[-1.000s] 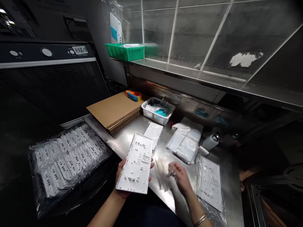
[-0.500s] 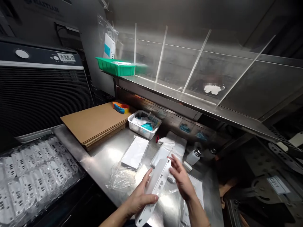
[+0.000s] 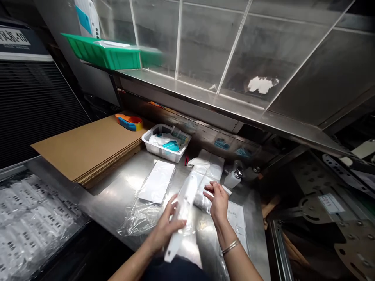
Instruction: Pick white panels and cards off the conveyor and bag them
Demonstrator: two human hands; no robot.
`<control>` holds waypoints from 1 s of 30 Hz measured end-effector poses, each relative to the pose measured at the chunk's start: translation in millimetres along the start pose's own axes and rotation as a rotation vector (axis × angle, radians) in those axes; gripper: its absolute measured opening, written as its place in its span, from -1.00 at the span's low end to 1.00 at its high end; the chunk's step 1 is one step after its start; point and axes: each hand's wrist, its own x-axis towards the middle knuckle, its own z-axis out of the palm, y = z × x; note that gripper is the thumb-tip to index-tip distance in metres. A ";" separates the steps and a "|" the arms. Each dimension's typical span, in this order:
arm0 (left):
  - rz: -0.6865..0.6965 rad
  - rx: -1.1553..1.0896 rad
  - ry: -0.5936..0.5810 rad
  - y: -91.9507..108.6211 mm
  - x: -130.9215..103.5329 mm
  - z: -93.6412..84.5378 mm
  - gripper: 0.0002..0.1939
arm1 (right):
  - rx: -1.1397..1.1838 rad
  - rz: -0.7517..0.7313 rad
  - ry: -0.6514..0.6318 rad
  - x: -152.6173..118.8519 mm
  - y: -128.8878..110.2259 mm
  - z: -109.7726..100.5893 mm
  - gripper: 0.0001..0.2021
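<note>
Over the metal table (image 3: 107,203), left hand (image 3: 164,229) grips the white panel (image 3: 185,203) — right hand (image 3: 218,200), half-open, now off it.

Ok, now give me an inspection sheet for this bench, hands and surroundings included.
Surface: metal table, shiny, with glare patches.
Job's things: white panel, blurred, in the left hand; flat white piece with clear film around it.
Clutter: cardboard stack with an orange-and-blue tape dispenser on top; filled plastic tub; bottle.
Hands: left grips the panel; right hand raised beside it, contents unclear.
Cables: nothing seen.
Surroundings: green tray on the shelf; bagged white parts at left.
</note>
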 end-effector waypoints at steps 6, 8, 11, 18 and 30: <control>0.012 -0.400 0.397 42.6 -11.5 -66.0 -0.48 | -0.333 -0.003 -0.320 -73.7 44.4 58.4 -0.64; 0.057 -0.458 0.385 48.2 -23.4 -75.0 -0.50 | -0.425 0.008 -0.344 -90.2 55.0 78.5 -0.62; -0.002 -0.535 0.271 40.3 -43.3 -73.2 -0.44 | -0.479 0.058 -0.344 -87.9 64.4 93.6 -0.76; -0.292 -0.764 -0.050 -10.6 -62.3 -57.9 -0.26 | -0.205 0.147 -0.435 -65.6 55.9 38.0 -0.83; -0.454 -0.837 -0.534 -24.4 -5.6 -8.9 -0.32 | 0.297 0.196 -0.330 -97.1 38.2 -19.3 -0.78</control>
